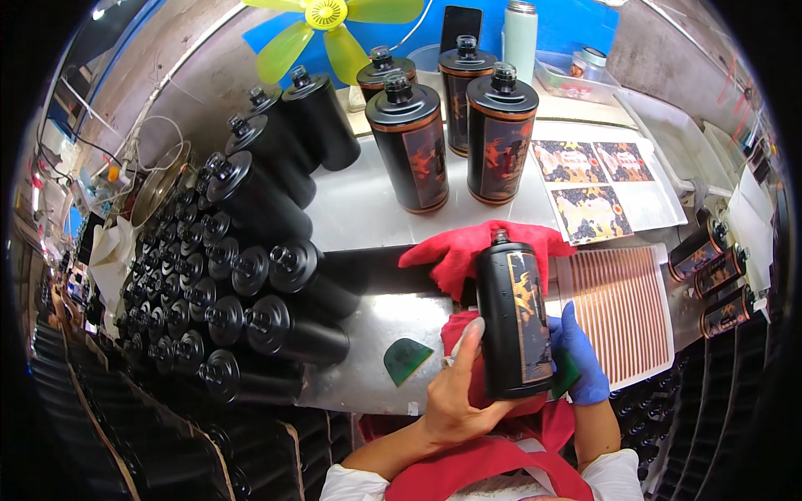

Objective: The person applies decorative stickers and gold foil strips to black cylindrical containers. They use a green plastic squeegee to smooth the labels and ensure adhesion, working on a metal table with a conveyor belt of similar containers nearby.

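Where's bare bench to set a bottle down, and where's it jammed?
Free: the metal bench between the upright labelled bottles and the red cloth, and a patch around the green scraper, left of the left hand. Crowded: stacked black bottles along the left; label sheets and striped sheet cover the right.

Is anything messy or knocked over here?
Nothing looks spilled or broken. The unlabelled black bottles lie on their sides, but in a neat stack. The left hand and gloved right hand hold a labelled bottle.
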`<state>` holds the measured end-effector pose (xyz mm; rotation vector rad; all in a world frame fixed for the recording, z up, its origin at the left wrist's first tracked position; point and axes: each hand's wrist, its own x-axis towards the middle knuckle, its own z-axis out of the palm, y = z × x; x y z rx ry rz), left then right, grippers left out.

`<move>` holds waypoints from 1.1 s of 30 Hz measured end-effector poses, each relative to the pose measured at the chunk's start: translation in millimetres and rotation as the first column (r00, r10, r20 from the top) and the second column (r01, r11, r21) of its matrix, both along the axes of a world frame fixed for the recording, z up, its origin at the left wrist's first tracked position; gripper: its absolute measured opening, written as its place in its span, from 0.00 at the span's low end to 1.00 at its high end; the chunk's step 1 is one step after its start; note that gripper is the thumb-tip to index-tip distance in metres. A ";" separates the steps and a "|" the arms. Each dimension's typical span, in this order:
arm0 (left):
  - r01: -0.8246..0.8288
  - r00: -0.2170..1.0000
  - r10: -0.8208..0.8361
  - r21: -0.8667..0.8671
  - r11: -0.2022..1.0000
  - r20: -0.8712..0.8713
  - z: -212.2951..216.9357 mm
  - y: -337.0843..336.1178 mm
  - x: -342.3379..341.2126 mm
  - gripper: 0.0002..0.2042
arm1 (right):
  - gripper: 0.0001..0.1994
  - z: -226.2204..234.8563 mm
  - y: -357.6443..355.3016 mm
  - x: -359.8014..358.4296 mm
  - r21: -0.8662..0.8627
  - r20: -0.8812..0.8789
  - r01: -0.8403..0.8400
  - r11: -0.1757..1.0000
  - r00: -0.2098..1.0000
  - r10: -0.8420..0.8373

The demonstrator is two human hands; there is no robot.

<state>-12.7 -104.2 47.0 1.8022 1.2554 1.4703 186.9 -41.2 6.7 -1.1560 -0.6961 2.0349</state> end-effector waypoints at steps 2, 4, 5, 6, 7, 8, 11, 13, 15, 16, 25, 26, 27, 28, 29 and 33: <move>0.100 0.979 -0.082 -0.091 0.991 0.186 -10.7 -3.2 -3.4 0.50 | 0.32 5.6 -8.7 12.8 0.231 0.154 -0.090 0.969 0.987 0.055; 0.377 0.776 -0.157 -0.249 0.892 0.611 -19.4 -6.9 -14.3 0.54 | 0.26 39.6 -19.1 -0.6 0.391 0.216 -0.092 0.916 0.976 0.006; 0.528 0.549 -0.080 -0.271 0.805 0.832 -15.4 -7.5 -19.1 0.54 | 0.25 48.2 -22.1 -6.3 0.460 0.242 -0.092 0.883 0.970 -0.025; 0.651 0.503 -0.116 -0.287 0.702 0.857 -22.1 -5.3 -30.1 0.57 | 0.33 41.6 -23.6 -2.1 0.571 0.341 -0.207 0.794 0.940 0.000; 0.668 0.486 -0.074 -0.316 0.673 0.871 -29.5 -1.2 -33.0 0.58 | 0.38 62.0 -24.9 -8.5 0.595 0.451 -0.327 0.735 0.892 0.031; 0.683 0.471 -0.029 -0.344 0.644 0.881 -36.5 3.5 -34.5 0.58 | 0.42 69.4 -27.3 -14.5 0.609 0.489 -0.372 0.700 0.872 0.038; 0.732 0.333 0.119 -0.336 0.592 0.935 -58.6 3.5 -33.5 0.56 | 0.52 78.7 -30.8 -23.5 0.638 0.647 -0.507 0.579 0.761 -0.047; 0.761 0.247 0.185 -0.309 0.571 0.951 -67.9 3.1 -36.0 0.51 | 0.53 77.0 -32.8 -25.4 0.679 0.675 -0.527 0.511 0.722 -0.153; 0.788 0.199 0.205 -0.281 0.548 0.958 -71.6 2.4 -38.9 0.41 | 0.52 74.1 -33.4 -25.8 0.692 0.680 -0.538 0.481 0.710 -0.185; 0.800 0.189 0.190 -0.263 0.540 0.963 -70.4 3.1 -38.8 0.36 | 0.52 74.0 -33.6 -26.6 0.696 0.685 -0.548 0.464 0.701 -0.200; 0.734 0.345 0.019 -0.282 0.618 0.939 -54.1 4.0 -25.7 0.44 | 0.52 71.1 -32.5 -14.4 0.674 0.715 -0.593 0.441 0.675 -0.184; 0.651 0.552 -0.138 -0.322 0.688 0.822 -44.5 5.3 -20.8 0.52 | 0.52 68.4 -32.6 -8.8 0.660 0.725 -0.605 0.447 0.669 -0.165; 0.544 0.719 -0.227 -0.329 0.772 0.656 -35.2 5.5 -15.6 0.62 | 0.51 63.8 -33.7 -4.1 0.624 0.746 -0.616 0.480 0.653 -0.131; 0.507 0.774 -0.218 -0.376 0.776 0.594 -33.9 3.9 -10.6 0.62 | 0.51 57.2 -34.8 0.5 0.586 0.765 -0.627 0.512 0.636 -0.097; 0.466 0.823 -0.208 -0.419 0.779 0.528 -35.9 1.6 -6.7 0.62 | 0.50 50.2 -35.0 4.1 0.547 0.783 -0.638 0.542 0.619 -0.062; 0.479 0.875 -0.436 -0.513 0.712 0.212 -29.4 7.2 -28.6 0.61 | 0.44 34.3 -33.9 9.2 0.467 0.756 -0.616 0.635 0.650 0.075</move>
